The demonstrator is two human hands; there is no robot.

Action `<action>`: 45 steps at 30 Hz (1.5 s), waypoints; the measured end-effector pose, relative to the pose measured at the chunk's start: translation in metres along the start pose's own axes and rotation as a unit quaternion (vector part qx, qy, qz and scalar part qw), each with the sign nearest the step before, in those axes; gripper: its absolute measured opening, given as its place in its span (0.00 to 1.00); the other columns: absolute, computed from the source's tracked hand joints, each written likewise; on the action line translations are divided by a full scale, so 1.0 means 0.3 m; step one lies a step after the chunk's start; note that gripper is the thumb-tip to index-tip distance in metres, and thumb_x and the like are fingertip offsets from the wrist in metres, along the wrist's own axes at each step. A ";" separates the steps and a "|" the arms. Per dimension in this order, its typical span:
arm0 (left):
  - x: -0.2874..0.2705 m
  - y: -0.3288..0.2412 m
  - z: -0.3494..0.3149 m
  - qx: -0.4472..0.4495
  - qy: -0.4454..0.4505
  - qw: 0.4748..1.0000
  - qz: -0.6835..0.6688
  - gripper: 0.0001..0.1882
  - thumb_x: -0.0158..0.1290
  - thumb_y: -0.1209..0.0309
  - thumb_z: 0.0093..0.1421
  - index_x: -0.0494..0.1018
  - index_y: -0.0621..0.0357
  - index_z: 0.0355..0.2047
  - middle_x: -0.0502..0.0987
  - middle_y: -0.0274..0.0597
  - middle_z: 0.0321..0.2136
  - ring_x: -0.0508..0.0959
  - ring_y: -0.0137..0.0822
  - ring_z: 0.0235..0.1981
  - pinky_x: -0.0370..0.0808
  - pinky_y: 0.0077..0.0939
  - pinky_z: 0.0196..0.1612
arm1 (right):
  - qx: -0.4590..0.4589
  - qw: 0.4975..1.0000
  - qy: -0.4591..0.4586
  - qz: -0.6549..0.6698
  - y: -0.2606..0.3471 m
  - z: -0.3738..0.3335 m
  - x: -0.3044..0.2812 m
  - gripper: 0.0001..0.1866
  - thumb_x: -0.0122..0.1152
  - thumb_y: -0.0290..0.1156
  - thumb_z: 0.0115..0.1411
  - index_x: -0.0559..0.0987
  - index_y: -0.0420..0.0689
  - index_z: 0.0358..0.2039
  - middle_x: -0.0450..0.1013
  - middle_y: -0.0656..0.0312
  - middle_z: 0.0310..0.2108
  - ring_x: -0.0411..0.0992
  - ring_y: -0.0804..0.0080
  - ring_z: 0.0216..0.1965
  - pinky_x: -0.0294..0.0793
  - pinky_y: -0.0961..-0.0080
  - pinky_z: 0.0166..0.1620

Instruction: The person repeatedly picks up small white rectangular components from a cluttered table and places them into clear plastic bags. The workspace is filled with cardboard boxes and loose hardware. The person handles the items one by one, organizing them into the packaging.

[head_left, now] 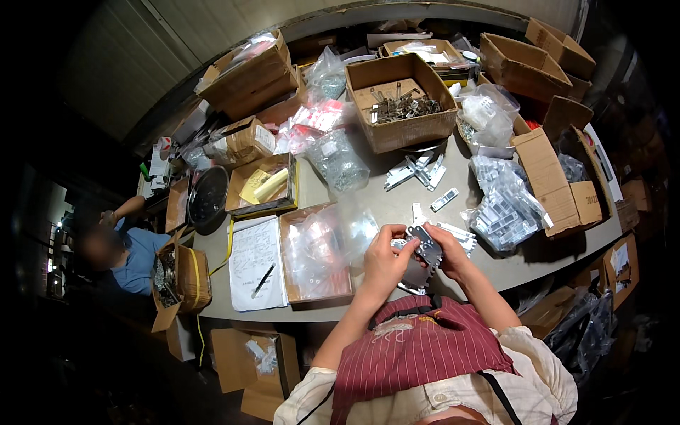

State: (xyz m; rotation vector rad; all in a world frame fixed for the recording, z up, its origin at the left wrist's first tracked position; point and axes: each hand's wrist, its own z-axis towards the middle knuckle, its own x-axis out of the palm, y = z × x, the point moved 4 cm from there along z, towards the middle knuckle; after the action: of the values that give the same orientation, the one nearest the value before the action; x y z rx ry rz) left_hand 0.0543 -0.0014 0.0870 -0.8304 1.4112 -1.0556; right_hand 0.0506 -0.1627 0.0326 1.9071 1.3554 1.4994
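Though partly obscure, left hand (384, 256) and right hand (450, 256) apparently snug around grey plate (426, 247).

Pen (263, 280) on papers (248, 248) left — plate (428, 249) between — bagged parts (499, 216) right

A workshop: metal parts (407, 108) lie in a carton (402, 134) and bags (338, 163), more boxes (540, 180) crowd the table (393, 205), and the person (535, 365) wears an apron (418, 347).
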 end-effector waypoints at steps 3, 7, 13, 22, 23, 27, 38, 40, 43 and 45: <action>-0.001 -0.016 0.002 0.053 -0.021 0.997 0.053 0.15 0.61 0.65 0.59 0.74 0.61 0.41 0.77 0.46 0.33 0.77 0.38 0.32 0.73 0.33 0.38 | 0.019 0.998 -0.039 0.044 -0.040 0.001 0.001 0.21 0.53 0.51 0.69 0.78 0.44 0.43 0.76 0.64 0.31 0.74 0.76 0.28 0.74 0.79 0.30; -0.018 -0.058 0.002 0.173 -0.072 0.975 0.118 0.11 0.63 0.70 0.55 0.73 0.62 0.32 0.75 0.44 0.31 0.73 0.46 0.38 0.73 0.35 0.36 | 0.070 0.992 0.015 0.103 -0.062 -0.008 0.010 0.23 0.52 0.53 0.69 0.76 0.44 0.44 0.75 0.62 0.31 0.73 0.73 0.27 0.73 0.76 0.32; -0.022 -0.055 0.007 0.200 -0.072 0.970 0.114 0.11 0.62 0.71 0.53 0.71 0.62 0.29 0.73 0.45 0.29 0.73 0.47 0.35 0.69 0.40 0.38 | 0.115 0.968 0.096 0.203 -0.089 -0.013 0.014 0.22 0.48 0.51 0.71 0.75 0.43 0.44 0.75 0.58 0.31 0.73 0.70 0.27 0.74 0.74 0.32; -0.011 0.100 0.008 -0.006 -0.034 0.998 -0.056 0.11 0.59 0.67 0.60 0.74 0.63 0.31 0.76 0.47 0.28 0.76 0.45 0.32 0.72 0.34 0.38 | 0.078 0.976 0.083 0.187 -0.112 0.002 -0.001 0.22 0.45 0.49 0.72 0.75 0.43 0.49 0.76 0.59 0.36 0.75 0.71 0.32 0.76 0.72 0.39; -0.008 0.125 0.001 -0.032 -0.035 0.997 -0.064 0.12 0.58 0.65 0.62 0.75 0.63 0.32 0.77 0.48 0.28 0.76 0.44 0.31 0.73 0.34 0.37 | 0.059 0.977 0.066 0.193 -0.107 0.007 0.001 0.22 0.45 0.49 0.72 0.75 0.43 0.49 0.76 0.59 0.37 0.75 0.71 0.33 0.77 0.71 0.40; 0.013 0.086 -0.029 0.088 -0.003 0.994 0.066 0.17 0.56 0.59 0.64 0.77 0.63 0.31 0.80 0.48 0.26 0.79 0.43 0.27 0.75 0.33 0.33 | 0.008 0.975 -0.012 0.221 -0.097 0.029 -0.037 0.28 0.39 0.53 0.73 0.76 0.40 0.47 0.77 0.57 0.36 0.76 0.68 0.40 0.77 0.68 0.46; 0.133 0.125 -0.079 -0.217 0.176 0.898 -0.341 0.15 0.59 0.61 0.62 0.77 0.61 0.27 0.77 0.36 0.23 0.74 0.29 0.24 0.69 0.22 0.30 | 0.026 0.977 0.070 0.201 -0.087 -0.009 -0.015 0.26 0.41 0.55 0.72 0.75 0.44 0.47 0.76 0.60 0.34 0.75 0.69 0.30 0.76 0.75 0.31; 0.136 0.128 -0.080 -0.196 0.162 0.887 -0.385 0.14 0.59 0.62 0.61 0.76 0.60 0.26 0.77 0.37 0.23 0.74 0.30 0.24 0.69 0.24 0.29 | 0.040 0.970 0.063 0.230 -0.074 -0.020 -0.001 0.25 0.42 0.53 0.72 0.75 0.44 0.48 0.76 0.60 0.36 0.76 0.68 0.32 0.78 0.72 0.34; 0.137 0.099 -0.081 -0.162 0.144 0.842 -0.495 0.13 0.53 0.70 0.60 0.73 0.62 0.20 0.76 0.43 0.18 0.74 0.32 0.21 0.70 0.23 0.27 | 0.042 0.956 0.036 0.290 -0.073 -0.008 0.027 0.23 0.43 0.51 0.72 0.75 0.44 0.48 0.76 0.60 0.38 0.76 0.67 0.35 0.78 0.66 0.39; 0.096 0.143 -0.105 -0.086 0.231 0.841 -0.481 0.15 0.52 0.69 0.56 0.70 0.62 0.15 0.74 0.46 0.14 0.75 0.38 0.21 0.70 0.26 0.27 | 0.035 0.929 0.036 0.365 -0.100 0.040 -0.043 0.22 0.46 0.49 0.72 0.75 0.43 0.49 0.75 0.60 0.38 0.75 0.65 0.38 0.77 0.63 0.44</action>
State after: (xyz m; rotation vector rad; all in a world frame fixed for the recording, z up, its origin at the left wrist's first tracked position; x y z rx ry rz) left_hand 0.0231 -0.0085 0.0355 -1.5758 1.4977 -2.0162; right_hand 0.0478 -0.1562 -0.0016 2.5934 0.7369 1.8619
